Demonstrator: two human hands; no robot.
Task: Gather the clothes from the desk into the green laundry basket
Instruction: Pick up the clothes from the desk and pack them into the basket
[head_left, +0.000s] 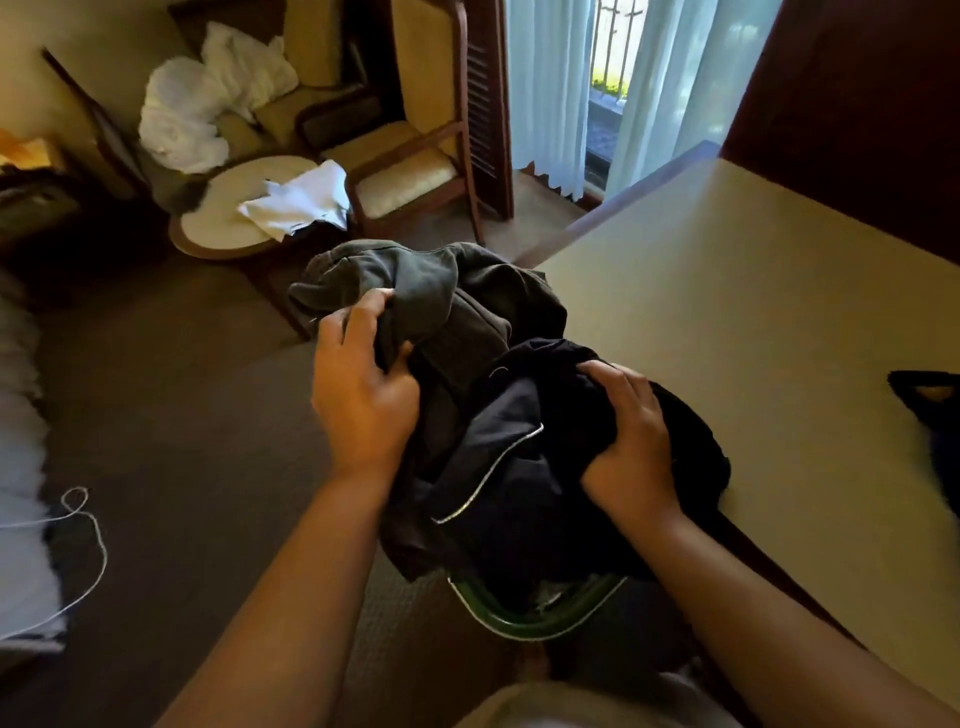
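I hold a bundle of dark clothes over the desk's near-left corner. My left hand grips a grey-green garment at the bundle's left side. My right hand clutches a navy garment with light piping. Below the bundle, the rim of the green laundry basket shows on the floor, mostly hidden by the hanging cloth. The beige desk stretches to the right. One more dark garment lies at the desk's right edge, cut off by the frame.
A round low table with a white cloth stands ahead on the brown carpet. Wooden armchairs sit behind it, one piled with white linen. A white cord trails at the left by a bed edge.
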